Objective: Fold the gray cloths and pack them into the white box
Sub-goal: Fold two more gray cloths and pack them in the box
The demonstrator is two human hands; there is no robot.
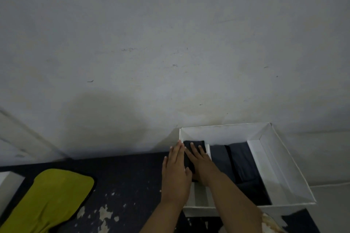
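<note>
— Which step is this, do you think?

— The packing, I believe. Both hands are at the left compartment of the white box (284, 168), which stands on the dark table (123, 176) against the wall. The left hand (175, 172) lies flat along the box's left wall, fingers straight and together. The right hand (200, 162) is inside, fingers straight, pressing down on a dark folded cloth (195, 144).

— So neither hand grips it?

— No, I see no curled fingers. They push and steady only.

— And the other gray cloths?

— Some folded cloths (234, 159) already lie in the middle compartment, side by side. The right compartment shows only white.

— What comes next?

— In my judgement the cloth must be pushed flat, so that it sits below the rim, and then the hands come out without lifting its folds. After that, another cloth is needed, but I see no loose gray one. Only a yellow-green cloth (49, 200) lies on the table at the left.
</note>
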